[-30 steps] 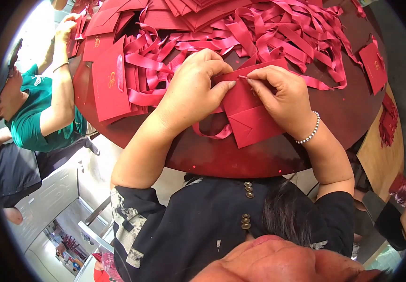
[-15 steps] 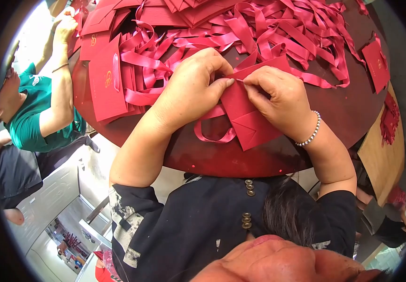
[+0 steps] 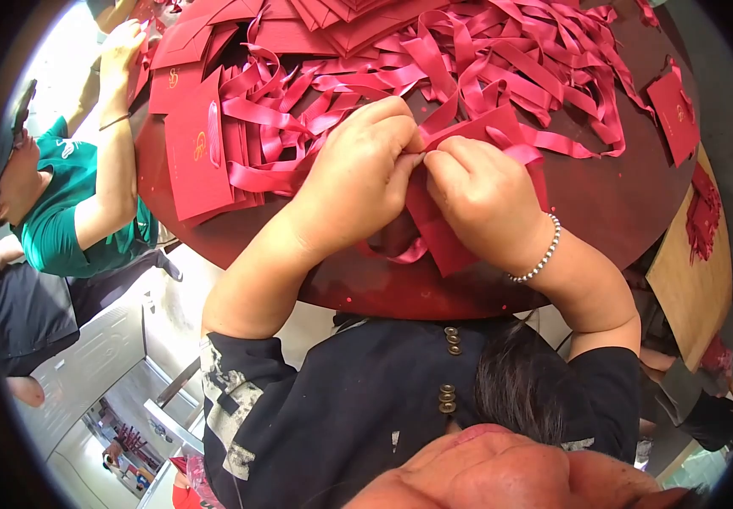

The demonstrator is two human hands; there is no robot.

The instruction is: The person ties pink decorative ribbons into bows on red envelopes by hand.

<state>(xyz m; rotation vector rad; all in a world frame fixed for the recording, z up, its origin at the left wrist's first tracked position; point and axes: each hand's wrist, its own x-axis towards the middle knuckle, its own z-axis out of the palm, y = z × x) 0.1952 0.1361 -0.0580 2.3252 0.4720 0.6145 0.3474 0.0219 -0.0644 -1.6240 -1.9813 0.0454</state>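
A small red paper bag [image 3: 436, 236] lies near the table's front edge, partly hidden by my hands. Over its upper part, my left hand [image 3: 359, 168] is closed, thumb and forefinger pinching what looks like the end of a pink ribbon. My right hand [image 3: 487, 197] is closed right beside it, its fingertips meeting the left ones at the same spot. The pinched bit itself is mostly hidden. A ribbon loop [image 3: 400, 254] sticks out at the bag's left side, and a pink ribbon piece [image 3: 522, 153] curves over its upper right.
Left of my hands leans a stack of red bags [image 3: 192, 146] with gold print and ribbon handles. A tangle of ribbons [image 3: 519, 64] and more bags fill the far side of the round table [image 3: 612, 199]. One bag [image 3: 674, 117] lies far right. A person in green [image 3: 65, 199] works at left.
My right hand has moved left and turned, bringing its fingertips against the left ones. The ribbon at the bag's upper right has come into view. My left hand has shifted slightly.
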